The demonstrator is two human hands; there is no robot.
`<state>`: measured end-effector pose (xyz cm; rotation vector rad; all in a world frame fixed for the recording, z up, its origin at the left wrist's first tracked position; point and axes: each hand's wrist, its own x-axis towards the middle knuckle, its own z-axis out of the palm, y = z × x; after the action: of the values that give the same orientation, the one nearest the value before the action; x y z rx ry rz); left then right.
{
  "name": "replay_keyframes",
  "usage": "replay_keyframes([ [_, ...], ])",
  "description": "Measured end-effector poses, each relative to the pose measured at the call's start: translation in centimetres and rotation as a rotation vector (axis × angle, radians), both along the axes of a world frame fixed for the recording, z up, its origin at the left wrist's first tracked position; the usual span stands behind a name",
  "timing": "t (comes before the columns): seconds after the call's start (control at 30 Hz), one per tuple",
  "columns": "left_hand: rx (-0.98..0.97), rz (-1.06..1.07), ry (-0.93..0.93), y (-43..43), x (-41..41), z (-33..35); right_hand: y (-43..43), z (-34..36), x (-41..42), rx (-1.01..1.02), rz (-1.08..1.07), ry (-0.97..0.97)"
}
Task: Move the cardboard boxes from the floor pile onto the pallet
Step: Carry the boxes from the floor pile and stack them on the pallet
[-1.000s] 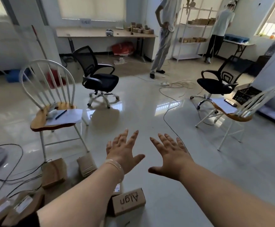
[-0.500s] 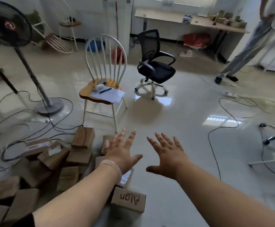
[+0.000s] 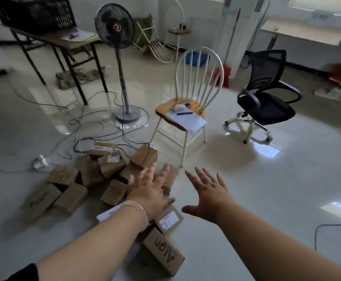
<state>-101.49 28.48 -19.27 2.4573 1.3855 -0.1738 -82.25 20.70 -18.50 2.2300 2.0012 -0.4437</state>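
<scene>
A loose pile of small brown cardboard boxes (image 3: 96,175) lies on the glossy floor at lower left. One box printed "Align" (image 3: 163,251) sits nearest me, and a box with a white label (image 3: 168,220) lies just behind it. My left hand (image 3: 149,191) hovers above the pile's right side, fingers spread and holding nothing. Beside it, my right hand (image 3: 208,193) is stretched out over bare floor, fingers spread too and empty. No pallet is in view.
A white spindle chair (image 3: 188,114) with paper and a pen stands just behind the pile. A black office chair (image 3: 267,102) is at right, a standing fan (image 3: 123,63) and a dark-legged table (image 3: 64,49) at back left. Cables (image 3: 96,130) trail across the floor.
The view has swung left, bringing the whole box pile, the fan and the table into sight. Both hands stay outstretched, spread and empty.
</scene>
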Motion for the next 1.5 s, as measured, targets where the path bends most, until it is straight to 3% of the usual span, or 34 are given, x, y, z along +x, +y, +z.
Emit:
replay_keyframes([
  [0.2,-0.029,0.074,-0.054,1.6,-1.5,-1.2,3.1,0.3,-0.4,-0.008,0.112,-0.036],
  [0.37,-0.007,0.164,-0.069,3.8,-3.1,-1.0,6.9,1.2,-0.6,0.038,0.031,0.102],
  [0.83,-0.054,0.659,0.029,-1.9,-0.1,-7.9,12.1,-7.5,3.2,-0.117,0.474,0.133],
  [0.97,-0.166,0.734,0.043,-5.2,2.6,-11.3,12.8,-10.5,4.9,-0.185,0.542,0.151],
  [1.2,-0.358,0.845,0.048,-10.0,1.7,-23.4,10.8,-22.5,5.1,-0.405,0.584,0.112],
  [1.5,-0.507,0.926,-0.064,-10.2,2.7,-52.1,8.2,-50.9,1.4,-0.655,0.485,0.131],
])
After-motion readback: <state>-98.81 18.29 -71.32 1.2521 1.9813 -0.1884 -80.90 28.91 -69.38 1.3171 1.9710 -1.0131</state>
